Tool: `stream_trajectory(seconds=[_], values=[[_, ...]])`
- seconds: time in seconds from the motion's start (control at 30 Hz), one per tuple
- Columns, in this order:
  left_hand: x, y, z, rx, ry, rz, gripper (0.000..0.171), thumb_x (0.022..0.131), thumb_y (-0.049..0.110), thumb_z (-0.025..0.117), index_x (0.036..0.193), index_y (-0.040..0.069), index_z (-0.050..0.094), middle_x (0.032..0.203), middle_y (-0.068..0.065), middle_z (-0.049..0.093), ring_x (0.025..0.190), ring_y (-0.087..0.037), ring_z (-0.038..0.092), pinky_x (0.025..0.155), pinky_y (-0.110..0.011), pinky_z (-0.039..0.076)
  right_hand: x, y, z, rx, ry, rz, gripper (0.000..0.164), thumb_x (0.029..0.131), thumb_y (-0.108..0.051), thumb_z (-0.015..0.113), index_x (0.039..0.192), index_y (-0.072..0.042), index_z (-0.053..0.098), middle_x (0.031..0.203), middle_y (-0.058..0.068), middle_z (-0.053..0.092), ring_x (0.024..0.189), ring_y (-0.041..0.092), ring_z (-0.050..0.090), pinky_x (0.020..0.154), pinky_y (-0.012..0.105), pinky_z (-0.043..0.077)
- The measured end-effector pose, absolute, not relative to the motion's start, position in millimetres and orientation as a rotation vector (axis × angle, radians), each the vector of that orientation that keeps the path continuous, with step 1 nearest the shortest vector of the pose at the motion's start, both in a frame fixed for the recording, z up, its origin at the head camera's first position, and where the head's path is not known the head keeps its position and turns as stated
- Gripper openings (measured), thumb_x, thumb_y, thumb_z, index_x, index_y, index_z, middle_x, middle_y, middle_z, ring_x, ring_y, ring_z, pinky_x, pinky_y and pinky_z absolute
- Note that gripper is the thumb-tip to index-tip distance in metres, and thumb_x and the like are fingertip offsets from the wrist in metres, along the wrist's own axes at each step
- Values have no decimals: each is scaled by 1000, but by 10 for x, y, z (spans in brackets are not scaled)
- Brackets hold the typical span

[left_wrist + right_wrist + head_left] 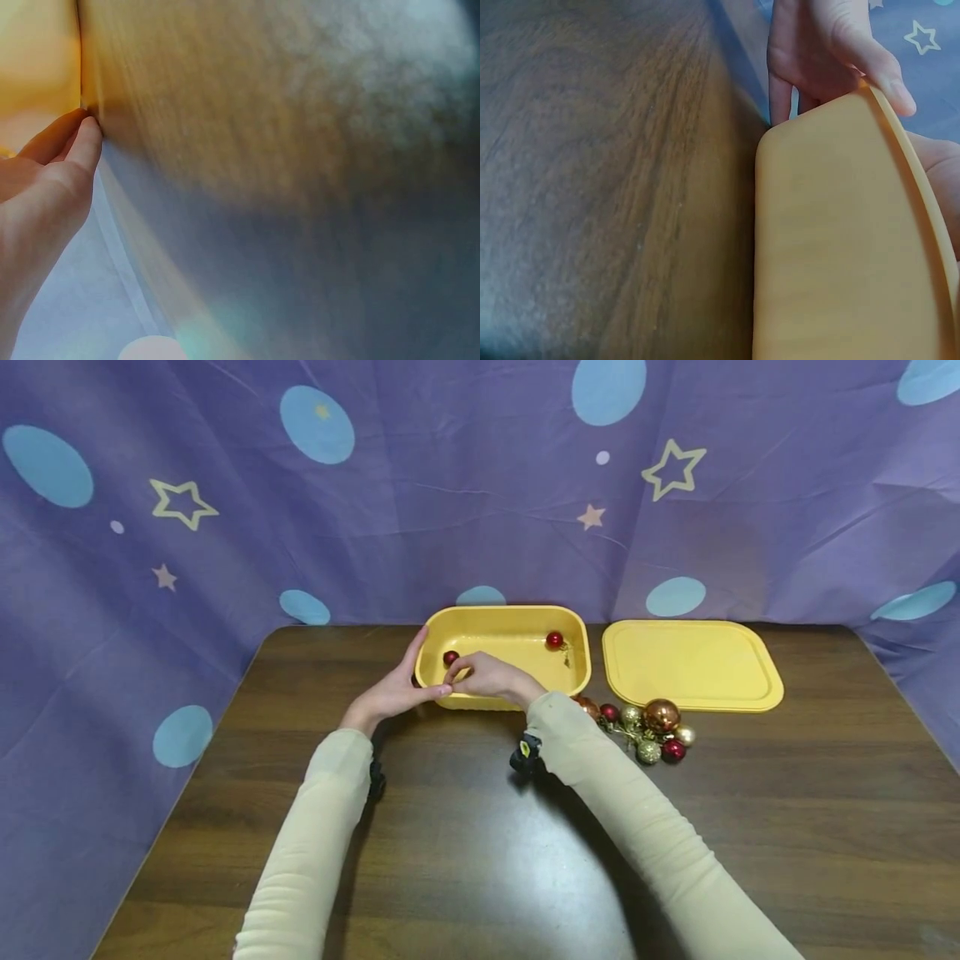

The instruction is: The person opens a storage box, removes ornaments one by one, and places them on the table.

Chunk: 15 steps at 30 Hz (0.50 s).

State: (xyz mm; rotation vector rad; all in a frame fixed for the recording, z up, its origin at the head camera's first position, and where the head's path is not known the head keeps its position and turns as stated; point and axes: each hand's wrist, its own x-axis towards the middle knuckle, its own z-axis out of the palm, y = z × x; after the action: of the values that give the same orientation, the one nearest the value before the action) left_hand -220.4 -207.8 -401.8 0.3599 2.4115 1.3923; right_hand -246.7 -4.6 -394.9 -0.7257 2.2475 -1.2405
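Note:
In the head view a yellow open box point(498, 696) stands at the table's back edge. My left hand point(393, 696) grips its front left corner, thumb over the rim and fingers against the outside; the right wrist view shows this grip too. My right hand point(487, 677) reaches over the front wall into the left end, fingers bent and the tips of thumb and forefinger close together. Right beside those fingertips is a small dark red bauble point(451, 657); whether they pinch any part of it is unclear. Another red bauble point(554, 640) with a gold bit lies at the box's right end.
A yellow lid point(692, 664) lies flat to the right of the box. In front of it sits a cluster of copper, gold and red baubles point(662, 716), partly behind my right sleeve. A purple curtain point(465, 485) hangs behind the wooden table point(450, 827).

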Motion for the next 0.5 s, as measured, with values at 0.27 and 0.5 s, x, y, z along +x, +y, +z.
stream_trajectory(seconds=[0.27,0.5], values=[[-2186,-2053,-3963,366,2381,1416,104,91,20,69,154,29,-13,160,-6,-9,140,-33,20,111,-49,20,-2474,1,-3950,-898,2196,-1432,24,88,-5,65,111,-1,68,97,8,65,87,18,56,74,24,45],[-2068,-1960,-3720,347,2352,1428,102,90,10,68,154,13,-12,159,-16,-7,139,-36,21,112,-47,19,-2447,13,-3924,-904,2106,-1603,25,85,-2,66,109,1,66,93,10,63,84,19,55,68,26,46]])
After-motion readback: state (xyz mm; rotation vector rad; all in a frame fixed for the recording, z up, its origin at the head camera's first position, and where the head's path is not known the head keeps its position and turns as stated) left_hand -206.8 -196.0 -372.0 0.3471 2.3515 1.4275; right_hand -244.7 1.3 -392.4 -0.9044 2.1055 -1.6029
